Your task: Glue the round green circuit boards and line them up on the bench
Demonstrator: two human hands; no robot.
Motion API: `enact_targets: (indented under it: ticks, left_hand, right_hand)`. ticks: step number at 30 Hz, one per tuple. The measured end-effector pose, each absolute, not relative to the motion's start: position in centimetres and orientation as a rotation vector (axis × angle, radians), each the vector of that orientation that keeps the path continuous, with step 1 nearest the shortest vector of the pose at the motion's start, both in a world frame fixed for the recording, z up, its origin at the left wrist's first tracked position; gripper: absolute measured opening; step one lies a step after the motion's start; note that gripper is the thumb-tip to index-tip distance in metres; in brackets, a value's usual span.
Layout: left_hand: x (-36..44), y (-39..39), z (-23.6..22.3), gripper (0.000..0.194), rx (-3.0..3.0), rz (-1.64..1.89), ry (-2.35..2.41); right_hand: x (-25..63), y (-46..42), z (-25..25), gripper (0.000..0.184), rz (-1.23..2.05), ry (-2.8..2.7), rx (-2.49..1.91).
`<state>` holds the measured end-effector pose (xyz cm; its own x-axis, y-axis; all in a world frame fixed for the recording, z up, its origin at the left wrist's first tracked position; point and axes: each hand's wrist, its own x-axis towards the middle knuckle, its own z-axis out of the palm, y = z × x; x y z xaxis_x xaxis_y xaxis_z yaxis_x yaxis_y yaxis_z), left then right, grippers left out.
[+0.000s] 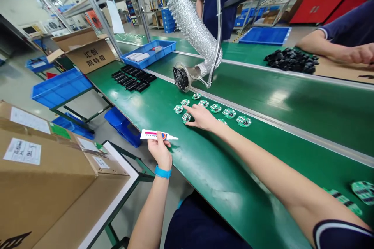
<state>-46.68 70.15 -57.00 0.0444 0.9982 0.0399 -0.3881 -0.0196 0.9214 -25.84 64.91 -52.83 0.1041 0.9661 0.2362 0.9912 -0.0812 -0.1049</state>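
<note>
My left hand (160,151) is closed around a white glue tube (157,135) with a red and blue label, its nozzle pointing right, held just off the green table's front edge. My right hand (201,118) reaches out over the green table (210,163), index finger stretched toward a small round green circuit board (186,117) and touching it. Several more green circuit boards (215,108) lie in a row just beyond the fingers. Two more boards (363,191) lie near my right elbow.
A silver flexible duct with a black fan (181,79) hangs down behind the boards. Black parts (133,78) and a blue tray (149,52) sit further left. Another person's arm (336,46) rests by a pile of black parts (292,61). Cardboard boxes (43,171) stand at my left.
</note>
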Motion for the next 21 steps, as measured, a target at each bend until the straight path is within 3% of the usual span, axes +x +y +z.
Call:
enact_targets:
  ticks: [15,21]
  left_hand:
    - [-46.4,70.7,-56.8,0.042,1.025,1.349,0.895]
    - [-46.4,70.6,-56.5,0.04,1.103,1.332,0.891]
  right_hand:
    - [-25.2,66.8,-52.0,0.068,-0.086,-1.965,-2.154]
    - [-23.5,59.5,-48.9,0.064,-0.137,-1.846,-2.153]
